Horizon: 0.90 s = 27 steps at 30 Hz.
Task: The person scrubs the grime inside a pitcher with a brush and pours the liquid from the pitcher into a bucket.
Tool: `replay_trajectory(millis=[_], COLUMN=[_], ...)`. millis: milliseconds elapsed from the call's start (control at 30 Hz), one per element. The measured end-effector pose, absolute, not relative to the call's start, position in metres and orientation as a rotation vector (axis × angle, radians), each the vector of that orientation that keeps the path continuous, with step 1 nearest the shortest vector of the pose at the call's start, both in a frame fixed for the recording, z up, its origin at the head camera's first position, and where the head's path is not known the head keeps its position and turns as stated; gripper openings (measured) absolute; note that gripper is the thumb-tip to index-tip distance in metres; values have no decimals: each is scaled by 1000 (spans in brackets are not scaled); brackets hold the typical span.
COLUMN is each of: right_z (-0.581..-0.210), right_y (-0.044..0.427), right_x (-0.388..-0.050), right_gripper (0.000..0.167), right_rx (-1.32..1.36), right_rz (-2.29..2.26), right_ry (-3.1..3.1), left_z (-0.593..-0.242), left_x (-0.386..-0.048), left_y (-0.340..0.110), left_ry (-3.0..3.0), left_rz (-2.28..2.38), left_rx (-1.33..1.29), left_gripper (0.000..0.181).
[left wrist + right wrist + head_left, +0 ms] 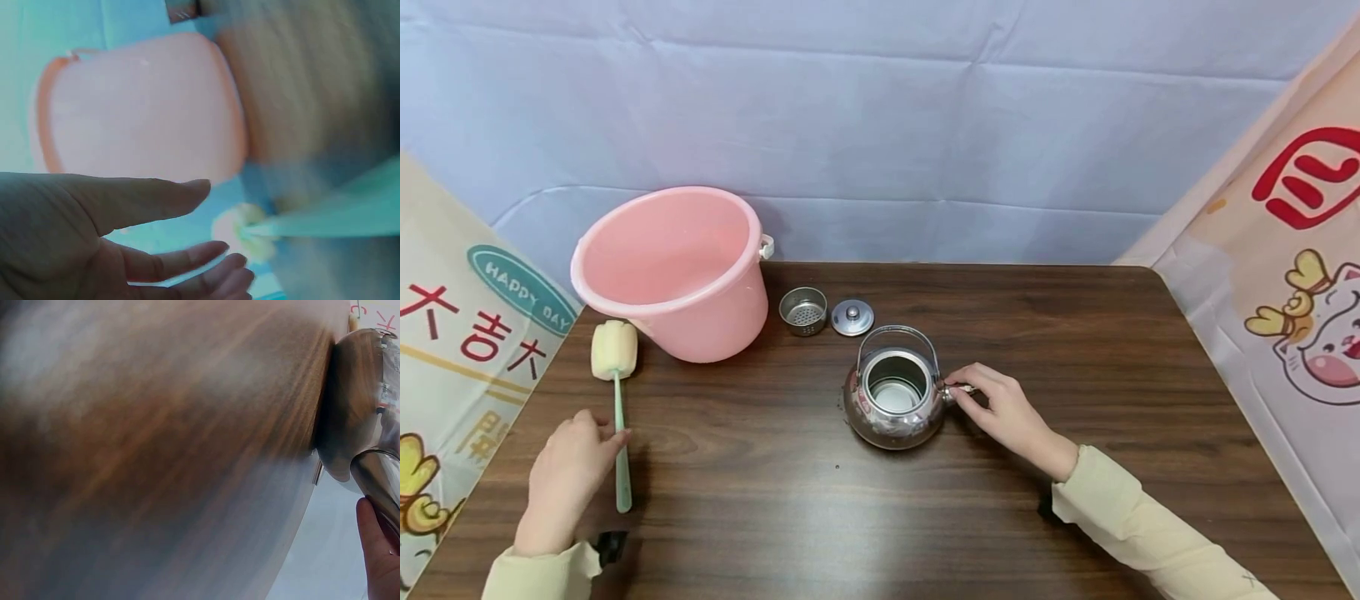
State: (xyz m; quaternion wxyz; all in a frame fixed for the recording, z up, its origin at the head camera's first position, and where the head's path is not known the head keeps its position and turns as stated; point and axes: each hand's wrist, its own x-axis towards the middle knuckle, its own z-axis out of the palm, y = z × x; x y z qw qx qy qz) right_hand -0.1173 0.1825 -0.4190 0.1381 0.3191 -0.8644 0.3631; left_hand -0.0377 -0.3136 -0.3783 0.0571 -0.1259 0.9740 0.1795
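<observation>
A stainless steel kettle [891, 435] stands lidless on the table, its looped handle raised. My right hand [1006, 417] pinches its spout [380, 478] between thumb and fingers; the right wrist view catches only part of that hand. On the left lies a sponge brush with a cream sponge head [613, 352] and a pale green handle [622, 483]. My left hand [567, 467] hovers by that handle, thumb overlapping it from above. In the left wrist view the thumb and fingers are spread apart, with the brush handle [350, 206] beyond them.
A pink bucket [718, 321] stands at the back left, beside the sponge head. Between bucket and kettle sit a perforated metal strainer [803, 321] and a kettle lid [853, 318]. Cloth hangs behind the brown wooden table [1075, 333], and printed sheets hang at both sides.
</observation>
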Motion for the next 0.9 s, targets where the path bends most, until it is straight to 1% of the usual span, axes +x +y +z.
replay_trajectory(millis=[133,333,567,900], right_z=[-419,-419,-420,-419], right_y=[183,183,183,181], right_x=[-117,-117,-118,-118], right_gripper=[16,15,15,17], right_rx=[926,935,934,938], right_rz=[1051,1067,1055,1049], right_ry=[-2484,-2487,-2480,-2467], left_z=[-370,-365,-368,-371], left_x=[-40,-48,-61,-80], left_y=[-292,-268,-250,-224], left_ry=[3152,3273,3264,3245], left_rz=[605,705,675,555], left_rx=[-158,165,601,952], left_gripper=[28,21,22,24])
